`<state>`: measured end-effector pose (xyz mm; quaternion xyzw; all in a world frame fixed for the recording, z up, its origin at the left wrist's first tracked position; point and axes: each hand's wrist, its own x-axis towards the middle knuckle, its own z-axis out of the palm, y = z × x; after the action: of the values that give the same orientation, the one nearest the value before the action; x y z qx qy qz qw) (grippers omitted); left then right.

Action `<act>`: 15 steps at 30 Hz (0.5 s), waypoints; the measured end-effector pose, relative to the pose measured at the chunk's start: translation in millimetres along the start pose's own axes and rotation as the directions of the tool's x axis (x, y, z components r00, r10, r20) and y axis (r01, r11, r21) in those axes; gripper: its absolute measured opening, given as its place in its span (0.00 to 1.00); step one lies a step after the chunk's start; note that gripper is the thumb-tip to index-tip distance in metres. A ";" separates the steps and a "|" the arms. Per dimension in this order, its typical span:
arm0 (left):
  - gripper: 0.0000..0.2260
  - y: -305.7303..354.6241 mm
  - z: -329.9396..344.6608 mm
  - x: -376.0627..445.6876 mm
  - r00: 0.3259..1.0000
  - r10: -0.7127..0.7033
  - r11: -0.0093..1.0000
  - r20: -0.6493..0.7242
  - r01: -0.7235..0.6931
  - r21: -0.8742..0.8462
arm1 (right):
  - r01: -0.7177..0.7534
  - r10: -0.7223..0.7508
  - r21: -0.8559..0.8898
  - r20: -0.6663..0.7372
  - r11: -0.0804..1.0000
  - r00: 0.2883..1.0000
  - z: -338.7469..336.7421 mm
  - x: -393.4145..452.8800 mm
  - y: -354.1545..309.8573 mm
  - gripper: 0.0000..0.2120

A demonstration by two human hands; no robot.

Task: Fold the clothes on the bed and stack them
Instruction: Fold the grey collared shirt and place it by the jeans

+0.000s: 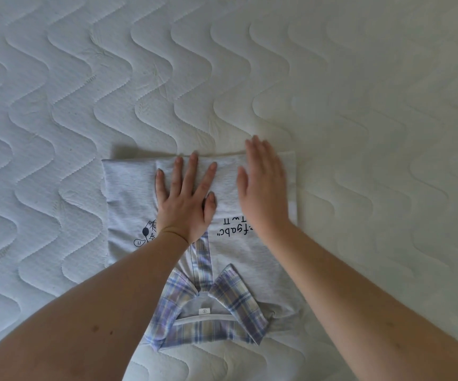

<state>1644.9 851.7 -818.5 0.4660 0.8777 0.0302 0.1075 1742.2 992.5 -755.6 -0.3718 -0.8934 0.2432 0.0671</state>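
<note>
A light grey shirt (129, 204) with a plaid collar lies folded into a rectangle on the bed, collar toward me and folded edge away from me. Dark print and lettering show on its front. My left hand (185, 199) lies flat on the middle of the shirt, fingers spread, pressing the cloth. My right hand (263, 185) is flat over the shirt's right part, fingers together and blurred, its fingertips reaching past the far folded edge. Neither hand grips anything.
The white quilted mattress (250, 78) with wavy stitching fills the whole view around the shirt. No other garments or stack are in view.
</note>
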 end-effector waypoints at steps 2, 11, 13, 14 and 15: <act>0.26 0.0 0.8 0.1 1.000 0.000 1.000 -0.002 0.000 0.003 | 0.123 -0.103 -0.170 0.120 0.978 0.987 17.8 -11.6 -1.4 0.25; 0.26 2.6 -9.4 -0.4 1.000 -0.006 1.000 0.012 0.006 -0.022 | 0.122 -0.043 -0.382 0.209 0.916 0.977 27.3 -8.0 29.7 0.33; 0.28 -4.4 -12.1 -1.1 1.000 0.014 1.000 0.020 -0.014 -0.003 | 0.099 -0.031 -0.380 0.181 0.920 0.983 26.7 -8.9 31.1 0.34; 0.28 -10.9 -14.0 -1.1 0.999 0.026 0.999 0.024 -0.027 0.018 | 0.094 -0.031 -0.379 0.169 0.921 0.985 26.6 -9.2 31.0 0.34; 0.29 -18.8 -16.3 -2.0 0.999 0.030 0.999 0.026 -0.031 0.040 | 0.093 -0.033 -0.381 0.161 0.920 0.986 27.1 -10.1 30.4 0.34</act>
<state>1627.2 840.3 -805.2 0.4819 0.8694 0.0080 0.1087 1760.5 993.4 -793.3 -0.3291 -0.9378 0.0872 -0.0676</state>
